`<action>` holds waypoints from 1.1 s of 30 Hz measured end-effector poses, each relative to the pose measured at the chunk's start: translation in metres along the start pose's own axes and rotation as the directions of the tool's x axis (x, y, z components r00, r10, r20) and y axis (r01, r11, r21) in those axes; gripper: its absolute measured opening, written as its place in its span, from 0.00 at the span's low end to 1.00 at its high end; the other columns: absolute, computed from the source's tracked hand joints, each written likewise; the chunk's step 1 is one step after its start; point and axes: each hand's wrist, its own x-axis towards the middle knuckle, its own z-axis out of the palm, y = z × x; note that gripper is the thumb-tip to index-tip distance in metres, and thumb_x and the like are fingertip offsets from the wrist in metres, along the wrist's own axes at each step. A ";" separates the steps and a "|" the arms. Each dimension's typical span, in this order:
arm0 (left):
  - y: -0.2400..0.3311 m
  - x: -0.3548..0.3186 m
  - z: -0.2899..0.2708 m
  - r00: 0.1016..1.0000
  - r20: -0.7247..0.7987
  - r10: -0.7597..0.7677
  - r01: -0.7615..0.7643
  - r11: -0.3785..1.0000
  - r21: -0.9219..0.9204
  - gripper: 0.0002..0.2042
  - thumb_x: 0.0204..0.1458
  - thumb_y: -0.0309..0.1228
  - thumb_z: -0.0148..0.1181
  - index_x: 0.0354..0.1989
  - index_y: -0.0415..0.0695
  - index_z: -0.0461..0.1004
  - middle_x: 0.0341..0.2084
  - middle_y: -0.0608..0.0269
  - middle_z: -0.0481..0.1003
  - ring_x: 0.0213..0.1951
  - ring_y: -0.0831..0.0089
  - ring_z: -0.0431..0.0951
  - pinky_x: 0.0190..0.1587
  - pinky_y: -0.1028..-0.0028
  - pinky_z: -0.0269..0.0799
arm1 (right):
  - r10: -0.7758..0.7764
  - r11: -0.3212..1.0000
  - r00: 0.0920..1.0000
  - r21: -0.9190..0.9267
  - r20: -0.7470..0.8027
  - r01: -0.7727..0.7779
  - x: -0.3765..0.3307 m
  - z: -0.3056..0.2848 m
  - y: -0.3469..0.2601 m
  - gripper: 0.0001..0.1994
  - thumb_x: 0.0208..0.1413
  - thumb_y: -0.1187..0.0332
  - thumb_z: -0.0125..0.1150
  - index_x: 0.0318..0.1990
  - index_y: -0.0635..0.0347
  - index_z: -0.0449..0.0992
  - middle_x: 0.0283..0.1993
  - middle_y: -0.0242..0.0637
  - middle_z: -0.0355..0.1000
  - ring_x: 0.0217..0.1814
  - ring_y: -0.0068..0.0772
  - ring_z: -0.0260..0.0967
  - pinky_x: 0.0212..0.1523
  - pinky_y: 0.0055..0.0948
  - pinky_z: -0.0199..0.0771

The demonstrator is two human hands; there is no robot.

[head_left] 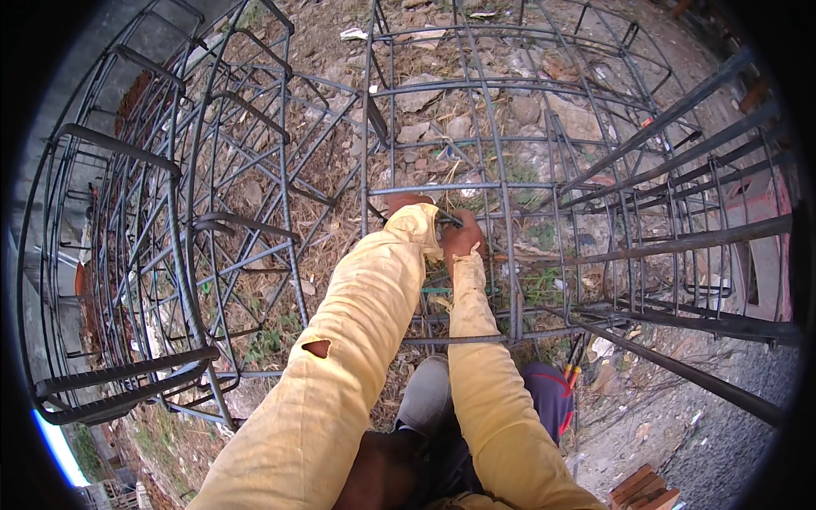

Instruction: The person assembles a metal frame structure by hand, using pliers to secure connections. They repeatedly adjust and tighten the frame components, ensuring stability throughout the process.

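Observation:
Both my arms, in yellow sleeves, reach forward into a cage of steel reinforcing bars (503,195). My left hand (406,201) is at a crossbar on the cage's near left part, mostly covered by its cuff, so its fingers do not show. Close beside it on the right, my right hand (467,235) is closed, with the fingers curled toward the left cuff. A short dark piece of metal (449,219) shows between the two hands; whether it is a tool or a bar end cannot be made out. The left sleeve has a torn hole near the elbow.
More tied bar cages with bent stirrups (183,246) stand at the left. Thick long bars (680,246) run out to the right. Rubble and dry grass (416,93) cover the ground. Bricks (643,489) lie at the lower right, and my grey shoe (425,395) is below the hands.

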 end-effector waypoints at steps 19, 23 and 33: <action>-0.058 0.009 0.041 0.930 -0.017 0.367 -0.253 0.604 -0.756 0.10 0.38 0.36 0.69 0.28 0.47 0.77 0.22 0.66 0.73 0.21 0.72 0.68 0.24 0.69 0.65 | 0.051 0.991 0.999 -0.120 -0.008 -0.052 -0.023 -0.019 -0.038 0.15 0.57 0.70 0.50 0.52 0.54 0.72 0.38 0.54 0.76 0.41 0.51 0.75 0.40 0.41 0.72; -0.032 0.011 0.031 0.953 0.076 0.295 -0.218 0.835 -0.505 0.10 0.38 0.36 0.69 0.28 0.47 0.77 0.22 0.66 0.73 0.22 0.72 0.68 0.24 0.69 0.65 | 0.014 0.992 1.000 -0.123 -0.004 -0.015 -0.015 -0.020 -0.018 0.14 0.57 0.69 0.50 0.51 0.53 0.72 0.37 0.54 0.75 0.42 0.52 0.75 0.40 0.42 0.72; -0.011 0.011 0.017 0.966 0.100 0.238 -0.196 0.930 -0.312 0.10 0.38 0.36 0.69 0.28 0.47 0.78 0.23 0.65 0.74 0.22 0.70 0.69 0.25 0.67 0.66 | 0.285 0.929 0.956 0.224 0.067 -0.293 0.010 0.016 0.023 0.14 0.60 0.63 0.48 0.49 0.56 0.71 0.34 0.45 0.75 0.36 0.36 0.73 0.38 0.36 0.70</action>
